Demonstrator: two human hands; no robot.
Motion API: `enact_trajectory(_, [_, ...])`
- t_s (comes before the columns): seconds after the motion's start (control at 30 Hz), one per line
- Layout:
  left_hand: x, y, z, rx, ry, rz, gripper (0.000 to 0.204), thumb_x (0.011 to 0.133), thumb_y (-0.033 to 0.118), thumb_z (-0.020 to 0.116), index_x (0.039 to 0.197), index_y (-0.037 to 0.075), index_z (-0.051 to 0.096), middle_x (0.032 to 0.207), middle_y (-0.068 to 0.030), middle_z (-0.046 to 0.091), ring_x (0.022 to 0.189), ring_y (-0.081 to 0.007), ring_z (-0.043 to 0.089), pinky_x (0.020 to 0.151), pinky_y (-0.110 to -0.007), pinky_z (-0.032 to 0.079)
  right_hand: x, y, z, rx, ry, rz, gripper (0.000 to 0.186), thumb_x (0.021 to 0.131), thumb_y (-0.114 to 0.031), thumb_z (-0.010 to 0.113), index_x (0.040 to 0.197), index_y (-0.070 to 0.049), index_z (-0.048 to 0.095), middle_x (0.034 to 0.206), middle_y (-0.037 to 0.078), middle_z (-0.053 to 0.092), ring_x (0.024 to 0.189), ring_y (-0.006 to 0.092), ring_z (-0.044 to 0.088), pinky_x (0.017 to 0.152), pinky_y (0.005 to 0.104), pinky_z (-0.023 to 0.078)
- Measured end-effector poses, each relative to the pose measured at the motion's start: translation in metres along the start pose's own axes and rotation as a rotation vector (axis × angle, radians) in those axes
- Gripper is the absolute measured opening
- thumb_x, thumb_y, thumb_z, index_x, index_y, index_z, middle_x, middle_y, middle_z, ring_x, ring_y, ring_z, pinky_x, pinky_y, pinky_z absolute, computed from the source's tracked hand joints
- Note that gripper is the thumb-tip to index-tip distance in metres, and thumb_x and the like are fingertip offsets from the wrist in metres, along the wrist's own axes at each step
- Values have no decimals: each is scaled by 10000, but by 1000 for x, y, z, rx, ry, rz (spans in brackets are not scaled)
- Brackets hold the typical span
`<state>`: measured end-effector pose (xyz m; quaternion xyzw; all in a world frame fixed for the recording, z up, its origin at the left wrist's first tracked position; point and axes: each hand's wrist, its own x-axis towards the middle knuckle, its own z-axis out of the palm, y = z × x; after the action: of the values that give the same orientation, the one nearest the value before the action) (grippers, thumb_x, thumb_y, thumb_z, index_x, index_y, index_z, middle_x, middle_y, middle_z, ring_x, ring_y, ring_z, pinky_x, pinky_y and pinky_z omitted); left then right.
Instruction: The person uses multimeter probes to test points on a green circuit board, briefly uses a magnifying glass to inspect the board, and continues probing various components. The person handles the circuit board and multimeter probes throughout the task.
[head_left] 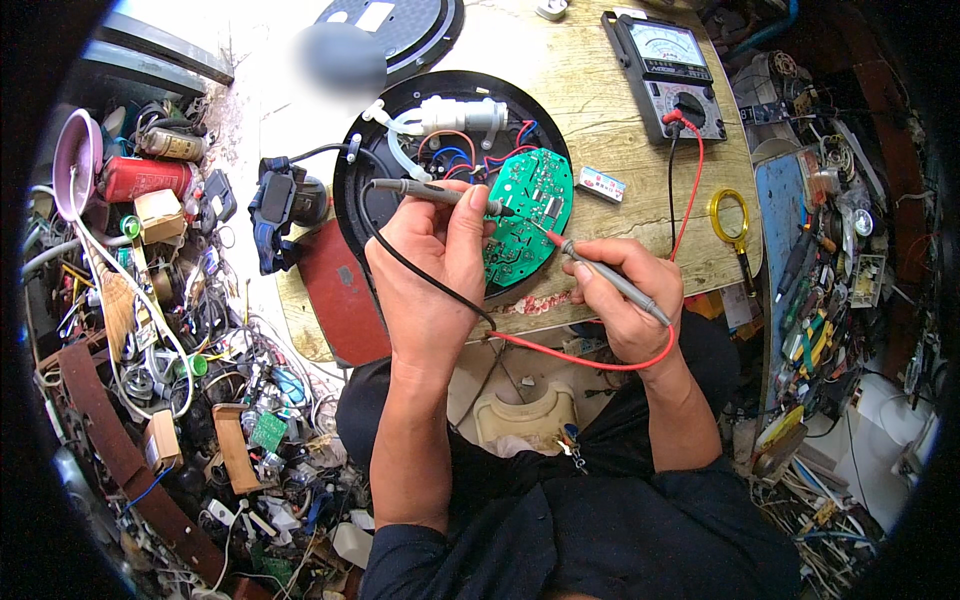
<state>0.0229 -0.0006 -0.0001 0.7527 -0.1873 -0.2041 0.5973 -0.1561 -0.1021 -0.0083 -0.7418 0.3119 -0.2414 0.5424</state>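
A round green circuit board (pixel 530 232) lies over the right part of a black round housing (pixel 347 222), among coloured wires and a small white pump (pixel 462 115). My left hand (pixel 432 245) is closed on a grey test probe with a black lead (pixel 415 190), its tip at the board's middle. In my right hand (pixel 632 295) is a grey test probe with a red lead (pixel 615 281), its tip close to the other one; whether both touch the board I cannot tell. Both leads run to an analog multimeter (pixel 672 75) at the table's far right.
On the wooden table (pixel 600 130) are a small white-and-blue box (pixel 601 184), a yellow-rimmed magnifying glass (pixel 732 222) and a black round cover (pixel 420 40). A head-strap device (pixel 288 212) sits at the left edge. Parts and cables crowd both sides.
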Motion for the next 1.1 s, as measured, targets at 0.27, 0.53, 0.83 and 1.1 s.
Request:
enact_trajectory(0.27, [0, 0, -1, -3, -20, 18, 223, 1048, 162, 742, 1038, -61, 748, 760, -92, 758, 681, -114, 719, 612, -272, 551, 0, 3, 0, -3, 3, -7, 186, 944, -14, 757, 1127, 14, 745, 847, 103, 765, 705, 139, 722, 638, 300, 565])
enact_trajectory(0.53, [0, 1, -3, 10, -22, 2, 222, 1048, 163, 741, 1035, -58, 750, 761, -100, 759, 681, -115, 717, 612, -272, 548, 0, 4, 0, -7, 11, -19, 194, 933, -23, 764, 1122, 15, 746, 850, 115, 773, 719, 163, 744, 650, 318, 576])
enact_trajectory(0.83, [-1, 1, 0, -25, -10, 0, 209, 1045, 149, 743, 1046, -60, 746, 776, -105, 764, 692, -122, 727, 621, -272, 553, 0, 2, 1, 3, 14, -14, 190, 931, -28, 762, 1116, 12, 747, 839, 119, 771, 713, 165, 745, 650, 312, 574])
enact_trajectory(1.1, [-3, 6, -2, 10, -27, 7, 172, 1033, 108, 743, 1035, -64, 750, 797, -81, 765, 723, -107, 729, 657, -254, 560, 1, 0, -4, -68, -50, -24, 173, 966, 18, 710, 1131, 60, 741, 924, 132, 805, 743, 139, 762, 659, 269, 600])
